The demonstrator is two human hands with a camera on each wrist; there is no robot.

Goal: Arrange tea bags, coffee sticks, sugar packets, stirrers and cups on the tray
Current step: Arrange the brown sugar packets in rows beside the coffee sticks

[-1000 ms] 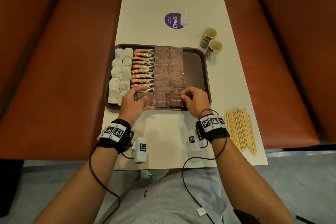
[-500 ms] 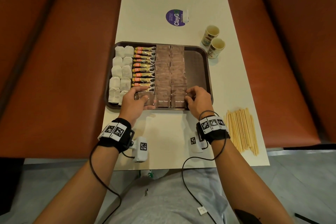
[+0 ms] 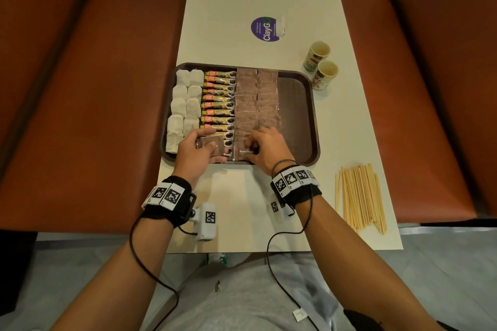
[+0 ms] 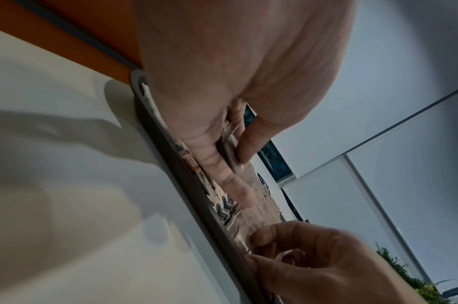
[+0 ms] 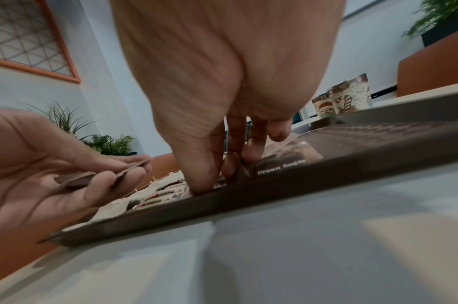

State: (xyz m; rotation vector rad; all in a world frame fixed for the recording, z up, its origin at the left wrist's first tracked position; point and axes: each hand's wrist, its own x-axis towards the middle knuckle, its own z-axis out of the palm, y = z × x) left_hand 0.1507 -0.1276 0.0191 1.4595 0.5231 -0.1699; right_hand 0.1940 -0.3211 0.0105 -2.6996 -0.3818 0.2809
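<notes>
A dark brown tray [image 3: 295, 115] holds white tea bags [image 3: 185, 105] on its left, a column of coffee sticks [image 3: 219, 102], then two columns of brown sugar packets [image 3: 255, 99]. Its right strip is bare. My left hand [image 3: 217, 146] hovers over the tray's near edge and grips a small stack of sugar packets [image 3: 207, 142] between thumb and fingers, as the left wrist view [image 4: 231, 152] confirms. My right hand [image 3: 252, 146] is curled down on the nearest sugar packet [image 5: 282, 164], thumb and fingertips pinching at it by the tray rim.
Two paper cups [image 3: 320, 54] [image 3: 326, 74] stand on the table beyond the tray's far right corner. A loose pile of wooden stirrers [image 3: 360, 196] lies near the front right edge. A purple sticker [image 3: 265, 29] sits further back. Orange benches flank the table.
My right hand has slid left from the right sugar column to the near packet of the left column. The left hand has stayed put with its stack.
</notes>
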